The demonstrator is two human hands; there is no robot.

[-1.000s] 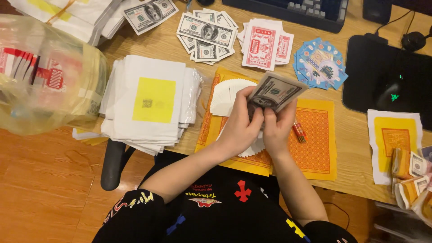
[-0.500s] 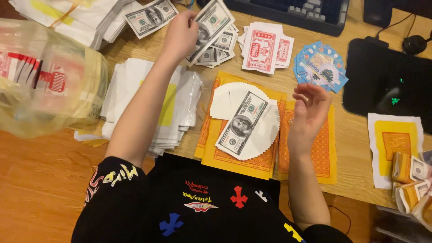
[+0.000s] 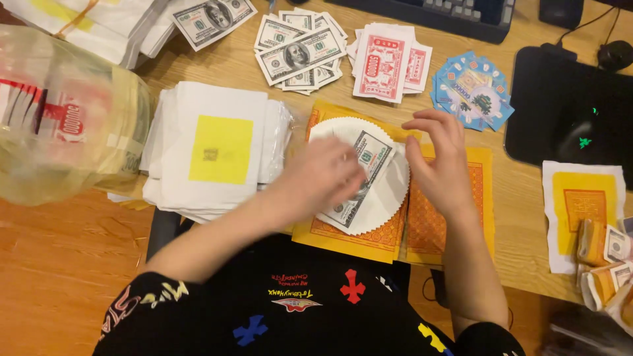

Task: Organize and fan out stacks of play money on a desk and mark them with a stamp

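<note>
We're looking down on a crowded wooden desk (image 3: 217, 66), and our landmark is the round white scalloped paper (image 3: 386, 198) in the middle of it. Far left of that paper bulges a clear plastic bag (image 3: 59, 118) of bundled sheets, hanging over the desk edge; nearer sits a stack of white sheets with a yellow square (image 3: 214, 151), just beside the round paper's left rim. Now our left hand (image 3: 323, 175) is blurred mid-motion, lying on the round paper and over the near end of the banknote-style slip (image 3: 366, 168) that rests across it; whether its fingers pinch the slip or only press it we cannot tell. Beneath the round paper lie orange printed sheets (image 3: 428, 227). Our right hand (image 3: 442, 161) hovers just right of the round paper, fingers spread wide and holding nothing. Behind the paper lie loose banknote-style slips (image 3: 300, 49), red printed slips (image 3: 389, 62) and a blue fan of cards (image 3: 471, 89). The risk we see: a fast sweep could drag the slip off-centre or crumple the thin round paper, and a stray sleeve might scatter those loose piles or nudge the white stack off the edge.
</note>
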